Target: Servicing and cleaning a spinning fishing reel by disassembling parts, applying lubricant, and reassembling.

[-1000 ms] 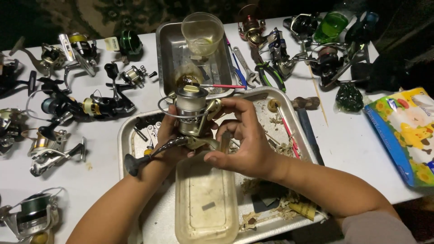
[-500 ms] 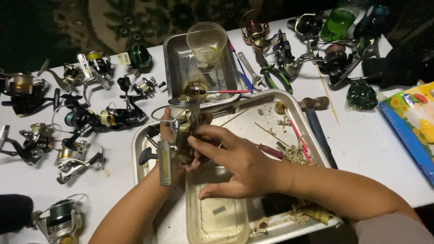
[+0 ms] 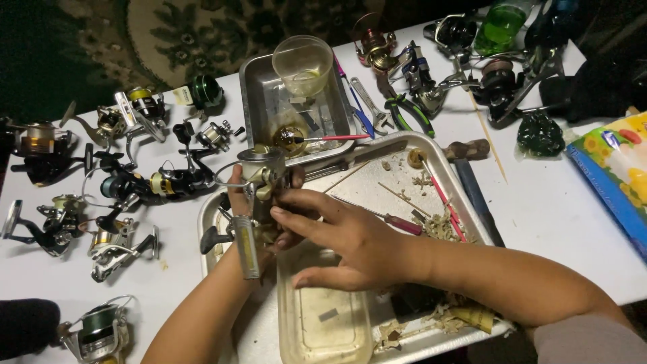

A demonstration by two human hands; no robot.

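A silver-and-gold spinning fishing reel with a wire bail (image 3: 259, 176) is held upright over the near-left corner of a large dented metal tray (image 3: 465, 209); its foot is gripped from below by the left hand (image 3: 246, 216), whose fingers are wrapped around the reel's body; the right hand (image 3: 344, 243) is laid across from the right, its fingertips pressed against the reel's side, the other fingers spread over a clear, grimy plastic tub (image 3: 323, 317) lying in the tray; a red-handled screwdriver (image 3: 397, 222) and wood-coloured scraps are seen just beyond the right hand. Behind the reel a smaller steel pan (image 3: 259, 101) is set, with a clear plastic cup (image 3: 303, 64) standing in it; many dark and silver spinning reels (image 3: 128, 185) are spread on the white table (image 3: 559, 209) to the left; green-handled pliers (image 3: 408, 111) and a wood-handled hammer (image 3: 472, 172) are lying to the right.
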